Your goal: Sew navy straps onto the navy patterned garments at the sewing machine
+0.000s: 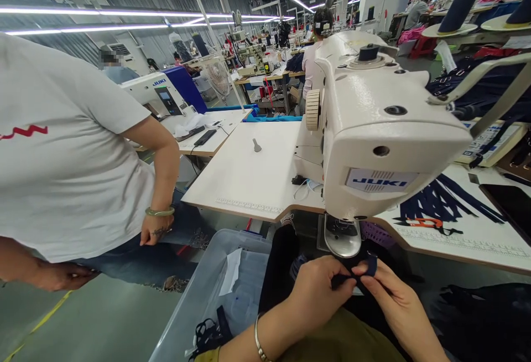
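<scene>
While a narrow navy strip (370, 267) sits just in front of the sewing machine (385, 118), below its head and close to its rounded metal plate (343, 243), both hands pinch it between fingertips. The left hand (317, 287) presses thumb and fingers together on a dark bit of it; the right hand (394, 295) has it looped over the forefinger, thumb underneath, presumably so that a small, limp piece can be steered precisely. The fingertips nearly meet, perhaps because so short a span is easier to keep from twisting. Right of the machine, a bundle of dark strips (433, 198) and the orange-handled snips (423, 222) lie on the surface (468, 243), probably for easy reach. Left of the machine, a clear bin (185, 293) stands low, likely where things can be dropped without crowding the work. As for pose, the forearms rise from below and converge in front of the machine, the left wrist arched with its knuckles up, the right palm turned inward, fingers curled.
</scene>
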Demonstrator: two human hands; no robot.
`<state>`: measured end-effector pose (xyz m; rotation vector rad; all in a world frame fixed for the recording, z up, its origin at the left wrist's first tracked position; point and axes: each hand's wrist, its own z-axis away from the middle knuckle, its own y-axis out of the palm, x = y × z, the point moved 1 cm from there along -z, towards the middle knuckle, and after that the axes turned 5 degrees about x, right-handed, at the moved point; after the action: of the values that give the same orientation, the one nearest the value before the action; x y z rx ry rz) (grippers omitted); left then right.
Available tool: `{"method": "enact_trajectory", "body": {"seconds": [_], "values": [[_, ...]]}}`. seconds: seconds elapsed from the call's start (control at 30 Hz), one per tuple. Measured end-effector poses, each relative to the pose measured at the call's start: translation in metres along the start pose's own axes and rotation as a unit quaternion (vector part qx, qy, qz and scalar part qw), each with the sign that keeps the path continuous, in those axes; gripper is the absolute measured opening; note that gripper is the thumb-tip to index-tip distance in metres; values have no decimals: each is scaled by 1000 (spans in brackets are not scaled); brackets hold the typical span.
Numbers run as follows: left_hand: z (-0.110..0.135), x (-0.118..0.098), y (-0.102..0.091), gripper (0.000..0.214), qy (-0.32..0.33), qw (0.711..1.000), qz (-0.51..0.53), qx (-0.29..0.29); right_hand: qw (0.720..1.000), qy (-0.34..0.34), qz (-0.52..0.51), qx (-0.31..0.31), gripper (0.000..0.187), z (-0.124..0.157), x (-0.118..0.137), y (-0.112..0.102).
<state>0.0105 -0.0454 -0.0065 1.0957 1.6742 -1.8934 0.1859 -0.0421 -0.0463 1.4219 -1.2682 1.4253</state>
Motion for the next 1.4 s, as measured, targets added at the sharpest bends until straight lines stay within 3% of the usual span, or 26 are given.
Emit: {"method": "enact_trajectory", "body": {"seconds": [0.2,0.33,0.4,0.67,0.83,0.97,1.07,1.17,1.27,1.33,1.4], "values": [[5,-5,4,5,79,991,-94,-44,994,-87,34,-53,4,4,5,1],[12,-15,-1,17,181,957,-198,-112,986,-146,38,-72,10,9,3,3],[14,-17,-3,19,211,942,-232,-117,983,-164,39,-71,13,11,2,3],[16,-17,-6,21,229,934,-266,-70,979,-185,51,-65,23,12,12,1],[14,-22,-7,17,226,934,-264,-83,974,-206,62,-69,31,14,7,3],[12,-20,-6,19,228,936,-251,-96,977,-194,63,-64,31,16,4,4],[11,-19,-8,21,210,947,-236,-65,982,-163,80,-54,21,16,9,3],[9,-23,-18,17,182,964,-193,-5,989,-89,105,-48,7,9,21,-1],[-1,-29,-35,13,136,981,-134,36,992,4,119,-32,19,-9,35,-7],[-12,-30,-44,16,112,983,-139,27,991,25,128,-27,24,-24,42,-9],[-22,-26,-50,10,114,974,-196,-10,989,-1,145,-32,23,-38,44,-6]]}}
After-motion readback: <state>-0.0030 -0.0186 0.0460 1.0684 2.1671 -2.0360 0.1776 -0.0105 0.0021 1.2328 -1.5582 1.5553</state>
